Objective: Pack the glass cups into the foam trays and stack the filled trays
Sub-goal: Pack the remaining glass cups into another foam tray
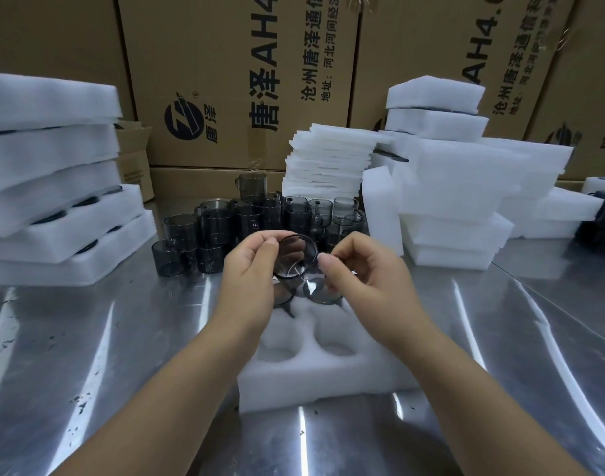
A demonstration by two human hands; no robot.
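Observation:
A smoky glass cup [295, 257] is tilted with its mouth toward me, held above the far end of a white foam tray [323, 379]. My left hand [249, 273] pinches its rim on the left and my right hand [359, 269] grips its right side. Two cups sit in the tray's far pockets, one [320, 292] plainly seen and the other mostly hidden by my left hand. The near pockets [335, 348] hold nothing. A cluster of loose glass cups [225, 228] stands on the metal table behind.
A stack of filled foam trays [53, 187] rises at the left. Thin foam sheets [328, 163] and more foam trays [459, 187] pile up at the centre and right. Cardboard boxes [225, 80] wall the back. The steel table [105, 355] reflects light.

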